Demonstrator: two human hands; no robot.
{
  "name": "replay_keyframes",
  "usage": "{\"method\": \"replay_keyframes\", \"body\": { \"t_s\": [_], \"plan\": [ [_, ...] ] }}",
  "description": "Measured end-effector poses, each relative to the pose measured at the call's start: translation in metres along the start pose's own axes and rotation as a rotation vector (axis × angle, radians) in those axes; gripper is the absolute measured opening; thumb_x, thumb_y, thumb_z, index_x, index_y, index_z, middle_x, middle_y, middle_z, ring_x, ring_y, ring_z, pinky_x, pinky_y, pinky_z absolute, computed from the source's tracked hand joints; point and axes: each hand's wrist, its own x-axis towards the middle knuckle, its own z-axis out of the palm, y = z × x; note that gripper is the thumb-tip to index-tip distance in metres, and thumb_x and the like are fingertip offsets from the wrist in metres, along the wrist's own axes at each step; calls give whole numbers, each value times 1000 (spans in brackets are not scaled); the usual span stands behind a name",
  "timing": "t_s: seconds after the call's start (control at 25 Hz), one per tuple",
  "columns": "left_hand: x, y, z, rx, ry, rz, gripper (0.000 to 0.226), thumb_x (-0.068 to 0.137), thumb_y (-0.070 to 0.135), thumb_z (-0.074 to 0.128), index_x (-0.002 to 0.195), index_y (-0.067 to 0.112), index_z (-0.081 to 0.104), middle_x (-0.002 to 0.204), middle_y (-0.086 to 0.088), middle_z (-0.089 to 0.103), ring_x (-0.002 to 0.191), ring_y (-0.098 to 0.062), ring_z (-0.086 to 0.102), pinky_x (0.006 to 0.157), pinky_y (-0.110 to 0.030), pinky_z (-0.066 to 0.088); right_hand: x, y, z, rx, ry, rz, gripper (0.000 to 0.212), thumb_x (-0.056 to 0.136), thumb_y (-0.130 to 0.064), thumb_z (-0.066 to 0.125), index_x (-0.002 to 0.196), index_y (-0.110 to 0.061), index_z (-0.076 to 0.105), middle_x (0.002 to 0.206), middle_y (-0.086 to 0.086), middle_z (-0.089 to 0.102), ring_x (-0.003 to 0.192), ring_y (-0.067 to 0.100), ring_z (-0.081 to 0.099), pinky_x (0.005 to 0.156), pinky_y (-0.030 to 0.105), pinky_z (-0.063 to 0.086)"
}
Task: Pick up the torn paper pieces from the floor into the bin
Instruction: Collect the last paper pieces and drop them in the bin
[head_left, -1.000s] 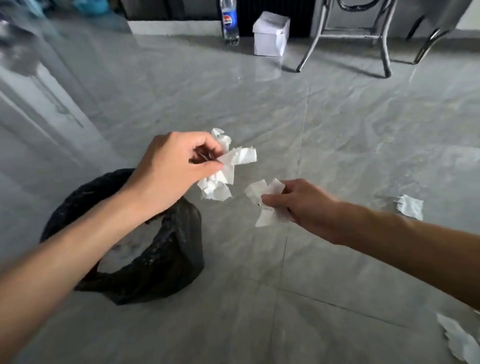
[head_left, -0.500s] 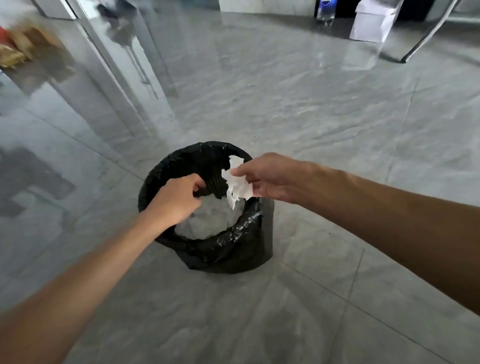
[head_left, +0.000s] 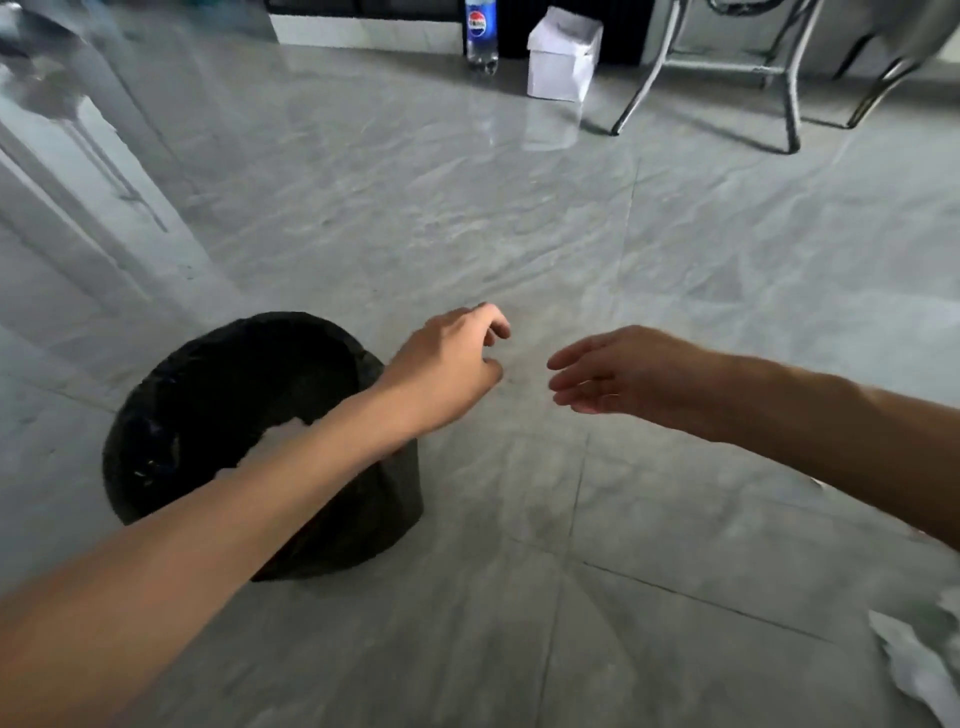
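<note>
Both hands are empty: left hand (head_left: 447, 364) loosely curled, right hand (head_left: 623, 379) spread flat. A torn paper piece (head_left: 919, 670) lies on the floor (head_left: 519, 234) at bottom right, looks crumpled I think. It's feather-light and floppy, so pinch a raised edge. Bin (head_left: 171, 415) sits left.

Your single head-worn camera looks forward and steeply down from close above your outstretched forearms, taking in grey floor (head_left: 519, 218) from near your body to the far wall.
</note>
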Motion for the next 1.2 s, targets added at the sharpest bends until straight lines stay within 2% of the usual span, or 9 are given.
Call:
{"method": "replay_keyframes", "body": {
  "t_s": [0.16,0.32,0.48,0.56,0.68,0.8,0.96,1.08,1.2],
  "plan": [
    [18,87,64,-56,-349,190,26,82,19,60,106,25,60,99,7,67,86,-15,62,72,-24,46,-68,72,-89,0,244,82,23,85,3,57,107,2,65,80,12,67,69,17,64,63,21,55],
    [15,179,128,39,-707,487,21,83,22,61,104,25,62,95,5,69,79,-13,65,73,-22,49,-157,171,-153,37,510,182,19,83,3,61,100,-1,67,73,11,63,65,17,61,61,21,51],
    [0,249,183,122,-898,699,22,86,23,61,108,22,62,103,2,69,82,-14,65,76,-27,51,-226,266,-180,-61,686,299,16,83,3,62,96,-4,67,78,11,65,61,14,57,52,17,47],
    [-12,274,216,172,-950,783,24,86,23,61,110,21,61,105,2,69,82,-12,62,71,-23,48,-251,315,-187,-196,754,387,16,80,0,65,95,-5,68,83,12,68,65,17,57,55,19,44],
    [-28,288,265,242,-992,858,27,86,23,62,112,20,60,111,2,67,85,-11,57,68,-22,43,-274,385,-186,-515,813,542,26,75,-15,72,100,-13,67,97,7,70,81,19,59,68,27,46],
    [-39,288,314,317,-930,912,32,86,24,60,117,21,56,120,-1,61,98,-18,57,81,-31,45,-279,432,-173,-662,797,523,45,72,-31,74,113,-22,58,113,4,60,101,26,58,78,34,47],
    [-53,288,372,357,-792,971,44,86,30,61,127,24,49,130,-5,52,107,-29,56,85,-38,47,-267,449,-163,-855,824,385,15,79,-26,62,93,-23,60,98,0,61,92,24,60,62,30,37],
    [-73,291,414,422,-730,1084,54,81,41,66,129,26,47,126,-7,53,111,-29,54,84,-40,46,-269,448,-171,-645,976,288,10,76,-24,66,77,-22,56,80,-2,59,76,20,55,60,28,34],
    [-89,284,438,454,-697,1128,40,85,32,62,121,21,51,117,-7,54,106,-28,54,73,-38,44,-279,452,-192,-478,1149,254,14,74,-19,66,71,-20,53,76,-1,53,71,19,49,61,29,35]
  ]
}}
